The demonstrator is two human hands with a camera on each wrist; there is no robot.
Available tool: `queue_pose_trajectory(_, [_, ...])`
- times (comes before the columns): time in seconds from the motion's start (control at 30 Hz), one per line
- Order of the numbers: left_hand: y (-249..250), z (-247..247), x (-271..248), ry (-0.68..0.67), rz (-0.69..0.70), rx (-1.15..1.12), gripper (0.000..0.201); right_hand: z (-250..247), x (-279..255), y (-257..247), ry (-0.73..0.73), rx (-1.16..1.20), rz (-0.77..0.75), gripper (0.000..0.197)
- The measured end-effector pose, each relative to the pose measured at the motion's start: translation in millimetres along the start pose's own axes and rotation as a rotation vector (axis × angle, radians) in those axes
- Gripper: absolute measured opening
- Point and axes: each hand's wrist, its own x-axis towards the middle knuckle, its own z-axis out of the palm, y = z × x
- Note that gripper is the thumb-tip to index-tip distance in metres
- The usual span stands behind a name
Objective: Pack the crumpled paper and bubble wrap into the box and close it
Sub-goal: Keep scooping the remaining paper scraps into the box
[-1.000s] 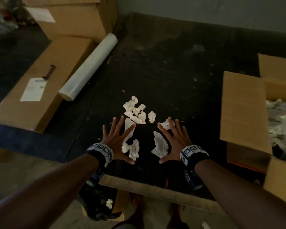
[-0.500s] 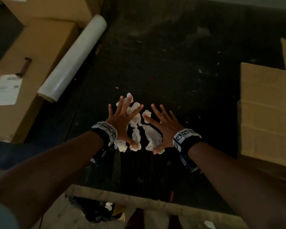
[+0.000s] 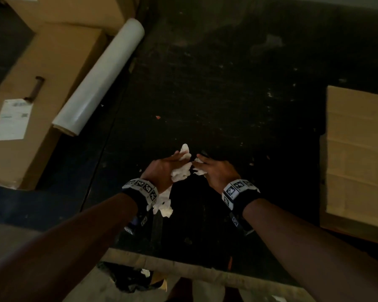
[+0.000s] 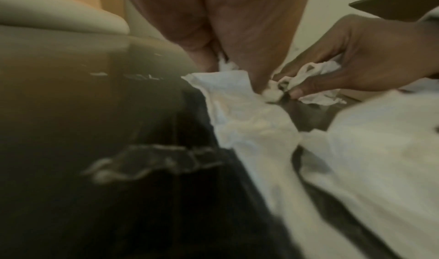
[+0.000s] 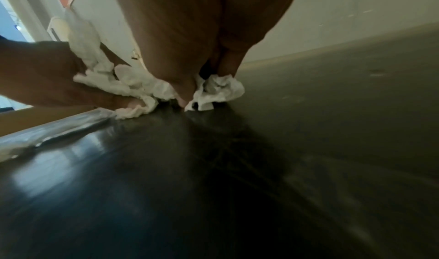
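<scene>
Crumpled white paper lies bunched on the dark table, between my two hands. My left hand curls round the left side of the bunch, thumb under it, as the right wrist view shows with the paper. My right hand grips smaller pieces from the right; its fingers pinch them. One more crumpled piece lies loose just under my left wrist. The cardboard box stands at the right edge; only its flap shows, and its inside is out of view.
A roll of clear film lies slantwise at the left, against a flat cardboard box with a white label. Another carton stands behind it. The table's near edge runs below my forearms.
My spread hands have swept inward and closed round the scattered paper, gathering it into one bunch. The view has tilted further down and the box has slid toward the right edge.
</scene>
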Motion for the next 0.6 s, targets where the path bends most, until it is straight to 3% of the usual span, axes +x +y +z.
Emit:
queue_pose_trajectory(0.17, [0,3,10,0.135,-0.038,-0.055,0.071,-6,10,3,-0.045,0.032,0.091,0.052])
queue_pose_trajectory(0.27, [-5,-3,11,0.242,-0.048,-0.173,0.065,-11,7,7,0.044,0.099,0.126,0.050])
queue_pose_trajectory(0.33, [-10,-14,7,0.336,-0.043,-0.112,0.061,-15,2,8,0.128,0.174,0.121,0.049])
queue_pose_trajectory(0.47, [-18,-38,-21,0.494,0.002,-0.086,0.056,-27,-12,-14,0.193,0.236,0.038,0.049])
queue_pose_trajectory(0.6, [-27,-41,-72,0.513,-0.057,-0.100,0.060,-20,-14,-65,0.169,0.201,-0.086,0.058])
